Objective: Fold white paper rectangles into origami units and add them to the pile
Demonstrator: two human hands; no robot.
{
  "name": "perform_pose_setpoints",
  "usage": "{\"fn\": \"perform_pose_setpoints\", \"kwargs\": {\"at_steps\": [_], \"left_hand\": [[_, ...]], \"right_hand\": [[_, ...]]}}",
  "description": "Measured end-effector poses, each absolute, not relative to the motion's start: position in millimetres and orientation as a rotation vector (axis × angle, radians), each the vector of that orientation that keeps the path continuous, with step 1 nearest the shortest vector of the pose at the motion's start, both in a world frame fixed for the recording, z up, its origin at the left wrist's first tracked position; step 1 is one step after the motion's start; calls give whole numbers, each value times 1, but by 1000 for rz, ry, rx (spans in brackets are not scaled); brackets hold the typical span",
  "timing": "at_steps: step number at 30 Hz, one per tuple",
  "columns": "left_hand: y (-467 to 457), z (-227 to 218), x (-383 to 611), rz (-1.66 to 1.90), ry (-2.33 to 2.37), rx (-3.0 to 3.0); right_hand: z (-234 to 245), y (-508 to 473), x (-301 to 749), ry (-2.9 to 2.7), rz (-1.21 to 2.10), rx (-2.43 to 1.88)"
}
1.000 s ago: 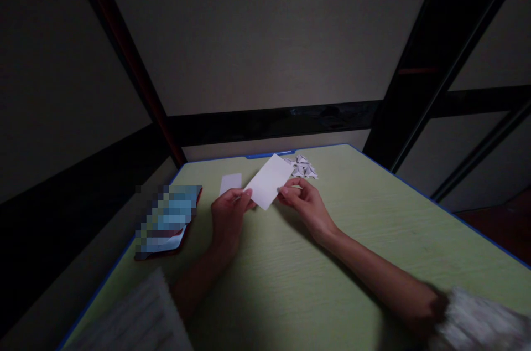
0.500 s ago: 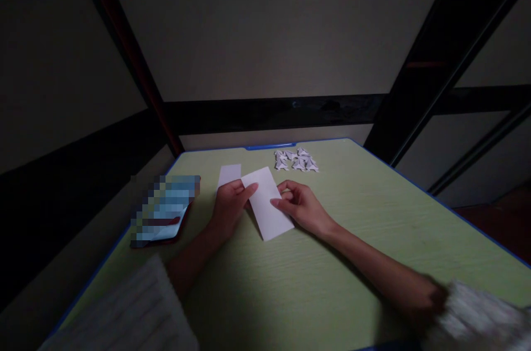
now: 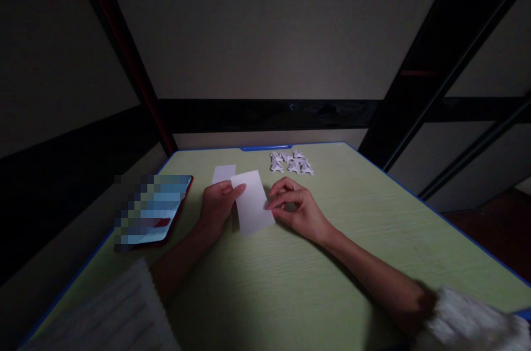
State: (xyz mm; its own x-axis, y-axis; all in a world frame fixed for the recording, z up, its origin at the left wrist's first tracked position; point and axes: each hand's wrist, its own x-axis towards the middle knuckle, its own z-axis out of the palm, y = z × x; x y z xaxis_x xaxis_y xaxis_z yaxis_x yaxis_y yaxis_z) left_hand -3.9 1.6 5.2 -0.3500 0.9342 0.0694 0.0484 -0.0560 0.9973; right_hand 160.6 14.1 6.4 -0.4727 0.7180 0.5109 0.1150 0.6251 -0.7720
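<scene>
A white sheet of paper (image 3: 252, 207) is held tilted above the table. My left hand (image 3: 218, 204) grips its upper left side, with the thumb flat on the front and the other fingers behind. At the sheet's right edge, the thumb and index finger of my right hand (image 3: 301, 210) come together in a pinch, while the other fingers curl above. Another white piece of paper (image 3: 224, 173) lies on the table just beyond my left hand.
Several small folded paper figures (image 3: 292, 163) stand grouped near the table's far side. A phone or tablet (image 3: 161, 212) with a dark red edge lies to the left, its screen blurred. The pale green table (image 3: 265, 295) has a blue rim and meets a wall panel behind.
My right thumb has slid off the sheet's face to its right edge, and the index finger has come forward. The sheet is turned more upright. The whole view has shifted slightly.
</scene>
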Motion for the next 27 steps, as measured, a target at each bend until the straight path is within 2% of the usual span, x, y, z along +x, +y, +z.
{"fn": "perform_pose_setpoints", "kwargs": {"at_steps": [9, 18, 27], "left_hand": [[2, 4, -5, 1422, 1514, 1177], [2, 10, 0, 1282, 1271, 1108], [4, 0, 0, 1260, 1198, 1170]], "right_hand": [[12, 7, 157, -1970, 926, -588], [8, 15, 151, -1542, 1083, -795], [12, 10, 146, -1193, 1381, -925]]}}
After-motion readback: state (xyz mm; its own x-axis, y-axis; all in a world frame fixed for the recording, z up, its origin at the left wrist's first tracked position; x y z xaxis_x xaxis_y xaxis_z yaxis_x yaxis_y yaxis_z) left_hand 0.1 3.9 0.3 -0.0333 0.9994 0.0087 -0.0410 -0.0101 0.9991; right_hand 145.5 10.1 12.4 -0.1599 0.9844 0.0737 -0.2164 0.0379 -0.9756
